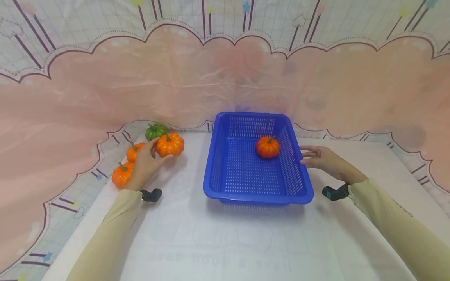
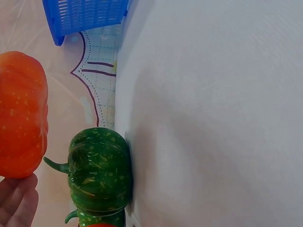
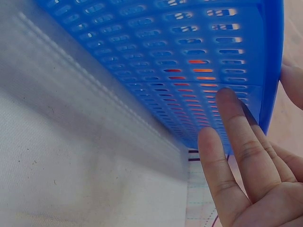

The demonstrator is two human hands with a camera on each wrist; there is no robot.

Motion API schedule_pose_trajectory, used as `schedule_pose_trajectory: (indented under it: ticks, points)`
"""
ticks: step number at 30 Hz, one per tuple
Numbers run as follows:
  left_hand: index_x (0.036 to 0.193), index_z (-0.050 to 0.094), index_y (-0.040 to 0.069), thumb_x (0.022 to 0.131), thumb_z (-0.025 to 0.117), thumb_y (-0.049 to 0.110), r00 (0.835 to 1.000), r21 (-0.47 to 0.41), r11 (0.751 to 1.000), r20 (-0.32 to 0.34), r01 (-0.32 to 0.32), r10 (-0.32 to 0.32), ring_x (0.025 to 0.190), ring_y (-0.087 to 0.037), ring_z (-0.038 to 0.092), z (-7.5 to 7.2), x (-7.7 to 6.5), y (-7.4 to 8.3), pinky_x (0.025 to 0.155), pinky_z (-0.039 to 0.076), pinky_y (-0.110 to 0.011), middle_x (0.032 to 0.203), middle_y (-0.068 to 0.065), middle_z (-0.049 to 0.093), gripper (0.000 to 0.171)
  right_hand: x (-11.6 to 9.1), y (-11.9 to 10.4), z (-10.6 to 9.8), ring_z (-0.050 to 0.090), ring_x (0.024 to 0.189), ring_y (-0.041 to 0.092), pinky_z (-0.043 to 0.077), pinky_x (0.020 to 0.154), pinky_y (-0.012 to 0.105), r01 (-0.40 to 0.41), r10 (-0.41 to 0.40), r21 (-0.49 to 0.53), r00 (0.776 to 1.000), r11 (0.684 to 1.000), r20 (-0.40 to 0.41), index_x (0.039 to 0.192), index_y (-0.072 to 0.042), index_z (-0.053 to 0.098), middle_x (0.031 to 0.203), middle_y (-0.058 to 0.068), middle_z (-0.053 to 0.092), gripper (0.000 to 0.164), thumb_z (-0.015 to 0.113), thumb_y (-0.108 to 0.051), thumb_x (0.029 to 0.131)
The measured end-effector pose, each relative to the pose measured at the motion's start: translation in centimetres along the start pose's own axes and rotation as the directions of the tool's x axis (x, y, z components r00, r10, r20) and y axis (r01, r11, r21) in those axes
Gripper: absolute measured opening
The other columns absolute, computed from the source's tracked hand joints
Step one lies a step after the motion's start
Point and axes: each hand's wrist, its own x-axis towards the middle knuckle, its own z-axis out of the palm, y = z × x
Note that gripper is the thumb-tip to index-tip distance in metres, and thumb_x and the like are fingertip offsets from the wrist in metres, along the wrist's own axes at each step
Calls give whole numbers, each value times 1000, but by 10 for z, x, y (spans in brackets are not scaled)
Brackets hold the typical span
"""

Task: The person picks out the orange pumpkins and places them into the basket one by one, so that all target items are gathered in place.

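My left hand [image 1: 145, 162] holds an orange toy pumpkin [image 1: 170, 144] between thumb and fingers. In the left wrist view that pumpkin [image 2: 21, 113] appears off the table, with fingertips at its lower end. A green pumpkin [image 1: 156, 131] sits just behind it, and two more orange pumpkins [image 1: 123, 175] lie beside the hand and wrist. At the right side of the blue basket [image 1: 258, 198] is my right hand [image 1: 325, 160]. Its extended fingers [image 3: 249, 146] lie along the perforated outer wall, with the thumb near the rim. One orange pumpkin [image 1: 268, 147] rests inside the basket, toward the back right.
A white cloth [image 1: 197, 242] covers the table. Behind it hangs a pink and white patterned curtain [image 1: 168, 74], whose scalloped border reaches the table's back and left edges. Dark wrist devices [image 1: 152, 195] are strapped to both wrists.
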Motion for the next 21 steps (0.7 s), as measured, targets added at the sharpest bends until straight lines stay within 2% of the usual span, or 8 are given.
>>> schedule_pose_trajectory:
  ticks: [5, 14, 21]
  points:
    - [144, 32, 2, 80, 71, 43, 1000, -10, 1000, -9, 7, -7, 130, -39, 42, 0, 0, 3, 105, 39, -53, 143, -22, 41, 85, -1, -1, 1, 41, 130, 46, 29, 108, 61, -5, 5, -2, 1000, 1000, -2, 148, -1, 19, 145, 29, 36, 75, 60, -28, 92]
    - [143, 34, 1, 78, 70, 49, 1000, -14, 1000, -20, 8, -9, 130, -40, 43, -2, 2, 10, 104, 40, -53, 143, -23, 41, 88, -1, 0, 3, 40, 130, 46, 28, 107, 62, -10, 10, -10, 1000, 1000, -10, 148, -1, 20, 145, 29, 35, 76, 61, -29, 91]
    - [143, 34, 2, 77, 70, 51, 999, 8, 999, -10, 33, -33, 128, -40, 44, -4, 4, 24, 105, 40, -52, 144, -23, 41, 90, 0, 1, 1, 40, 131, 47, 28, 107, 62, -10, 10, -9, 1000, 1000, -12, 148, -1, 19, 145, 29, 35, 76, 61, -29, 91]
